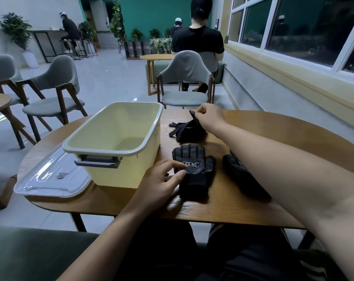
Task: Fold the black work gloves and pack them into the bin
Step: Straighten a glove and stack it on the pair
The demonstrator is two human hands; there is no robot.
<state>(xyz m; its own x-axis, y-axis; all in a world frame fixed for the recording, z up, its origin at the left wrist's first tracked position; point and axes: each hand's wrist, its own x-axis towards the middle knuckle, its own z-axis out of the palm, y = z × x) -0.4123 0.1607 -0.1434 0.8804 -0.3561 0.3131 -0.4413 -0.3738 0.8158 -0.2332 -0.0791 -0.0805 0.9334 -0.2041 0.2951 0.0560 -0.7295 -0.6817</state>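
- Nearest the camera, the left hand point(162, 183) lies on the table point(222, 207) with fingers loosely spread, its thumb and forefinger touching the left edge of the near glove point(194, 171); it grips nothing.
- Farthest left, a clear lid point(50, 177) lies flat on the table, partly tucked under the bin's near corner.
- Next, the bin point(115, 142) is a pale yellow tub with a grey handle on its near end; nothing is inside it.
- Just right of the bin, the near glove lies flat, palm up, black with white grip dots and a white printed label, fingers pointing away and cuff towards the person.
- Beyond it, a crumpled glove point(189, 129) sits in a dark heap, with thin fingers trailing to the left.
- Over that heap, the right hand point(209, 116) pinches one raised fingertip of the crumpled glove between thumb and fingers.
- Farther right, a third glove point(241, 173), also dotted, lies flat; the right forearm crosses above it and hides much of its right side.
- Behind the table stands a grey chair point(185, 84), and past it a person in black sits facing away.
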